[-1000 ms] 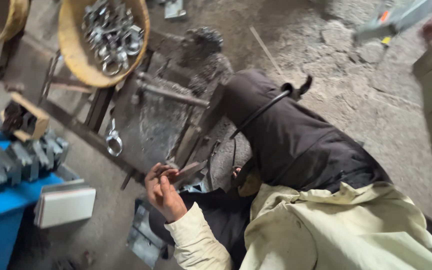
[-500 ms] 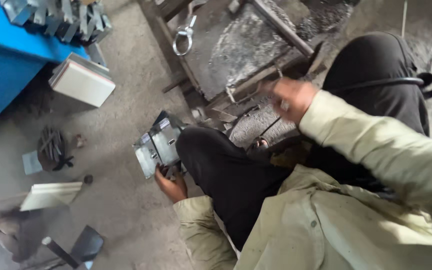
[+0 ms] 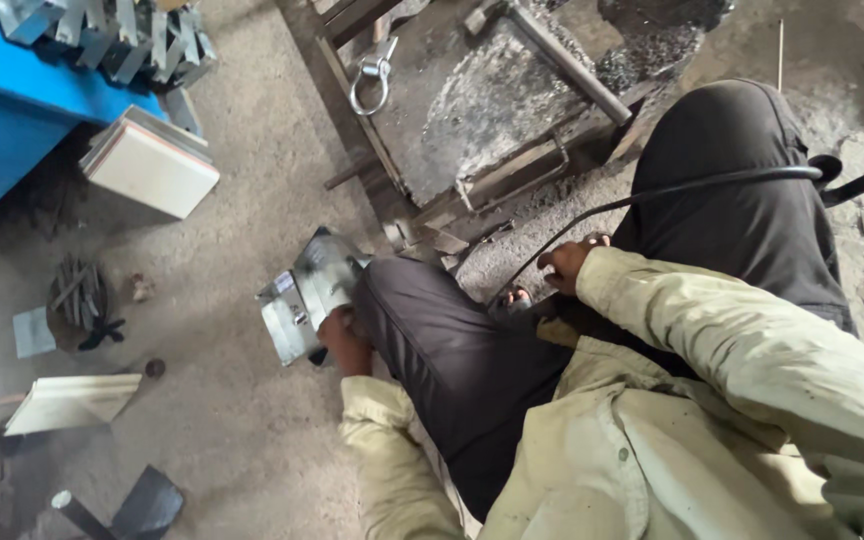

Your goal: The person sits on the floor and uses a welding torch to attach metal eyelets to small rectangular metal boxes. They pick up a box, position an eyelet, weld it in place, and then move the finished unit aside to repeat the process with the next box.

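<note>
Down by my left knee, my left hand [image 3: 340, 340] has now clamped on the grey metal block [image 3: 304, 297]; my right hand [image 3: 567, 262] has dropped to the black cable [image 3: 652, 195], grip unclear

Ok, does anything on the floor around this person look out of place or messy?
Yes. A black cable trails loose across the person's knee, which looks snag-prone. Pale tiles lie tilted against the blue bench, and grey debris is spilled over the metal frame.

The left hand [image 3: 340, 340] hangs low beside the left knee, fingers curled closed; the right hand [image 3: 567, 262] rests between the knees, fingers bent.
</note>
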